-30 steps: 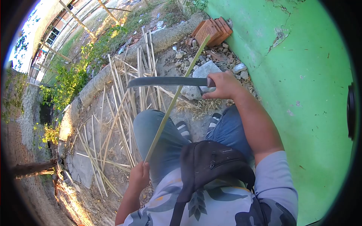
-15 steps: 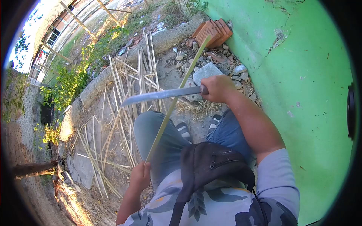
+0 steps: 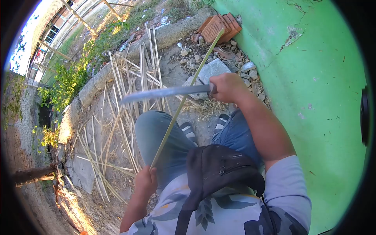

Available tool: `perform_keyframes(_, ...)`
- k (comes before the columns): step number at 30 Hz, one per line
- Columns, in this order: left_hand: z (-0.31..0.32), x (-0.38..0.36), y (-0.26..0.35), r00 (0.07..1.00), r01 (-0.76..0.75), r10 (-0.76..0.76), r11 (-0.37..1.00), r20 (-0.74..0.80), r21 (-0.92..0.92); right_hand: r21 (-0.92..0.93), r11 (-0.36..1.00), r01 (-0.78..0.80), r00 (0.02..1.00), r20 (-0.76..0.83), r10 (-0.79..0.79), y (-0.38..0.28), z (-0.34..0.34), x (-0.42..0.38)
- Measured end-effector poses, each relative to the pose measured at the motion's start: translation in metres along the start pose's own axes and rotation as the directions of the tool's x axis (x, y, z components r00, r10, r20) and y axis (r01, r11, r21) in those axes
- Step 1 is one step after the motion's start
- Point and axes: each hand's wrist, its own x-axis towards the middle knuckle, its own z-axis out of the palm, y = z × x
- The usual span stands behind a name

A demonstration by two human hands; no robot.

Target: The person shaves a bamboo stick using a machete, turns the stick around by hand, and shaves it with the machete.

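Observation:
My right hand [image 3: 228, 87] grips the handle of a long machete [image 3: 162, 93] whose blade points left and lies across a thin green bamboo strip [image 3: 184, 100]. My left hand [image 3: 145, 181] holds the near end of that strip beside my left knee. The strip runs up and to the right, its far end near a red brick [image 3: 220, 27]. My knees in blue jeans [image 3: 156, 133] are below the blade.
Several split bamboo strips [image 3: 125, 113] lie scattered on the concrete ground to the left. A green wall [image 3: 313, 78] rises on the right. Stones and rubble [image 3: 209, 70] sit at its foot. A black bag [image 3: 219, 168] hangs at my chest.
The machete blade has tilted, its tip dropping lower to the left, and it has slid along the green strip. My left hand keeps its hold on the strip.

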Motion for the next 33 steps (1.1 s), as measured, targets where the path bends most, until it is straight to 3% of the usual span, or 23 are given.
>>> perform_keyframes(3, 0.002, -0.003, 0.001, 1.000, 0.022, -0.022, 1.000, -0.013, 0.008, 0.192, 0.969, -0.156, 0.977, -0.114, 0.180, 0.027, 0.014, 0.014)
perform_keyframes(12, -0.012, -0.019, -0.003, 0.999, 0.048, -0.048, 0.999, 0.001, 0.001, 0.010, 0.994, 0.105, 0.985, -0.135, -0.103, -0.002, 0.002, -0.002)
perform_keyframes(15, -0.010, -0.036, -0.013, 0.997, 0.079, -0.079, 0.997, 0.005, 0.022, 0.113, 0.994, 0.003, 0.996, -0.092, 0.007, 0.010, 0.019, 0.008)
perform_keyframes(24, 0.011, -0.040, -0.029, 0.995, 0.100, -0.100, 0.995, -0.029, 0.017, 0.131, 0.989, 0.071, 0.992, -0.113, -0.056, 0.009, 0.018, 0.009)
perform_keyframes(27, 0.007, -0.036, -0.018, 0.992, 0.118, -0.117, 0.992, -0.043, 0.034, 0.250, 0.967, 0.058, 0.997, -0.069, -0.042, 0.009, 0.027, 0.015)
perform_keyframes(30, 0.012, -0.041, -0.021, 0.994, 0.079, -0.075, 0.995, -0.081, 0.057, 0.205, 0.979, 0.016, 1.000, -0.029, -0.010, -0.004, 0.026, 0.012)
perform_keyframes(33, 0.014, -0.042, -0.022, 0.992, 0.116, -0.111, 0.990, -0.068, 0.076, 0.077, 0.993, 0.093, 0.995, -0.052, -0.089, -0.010, 0.017, 0.004)
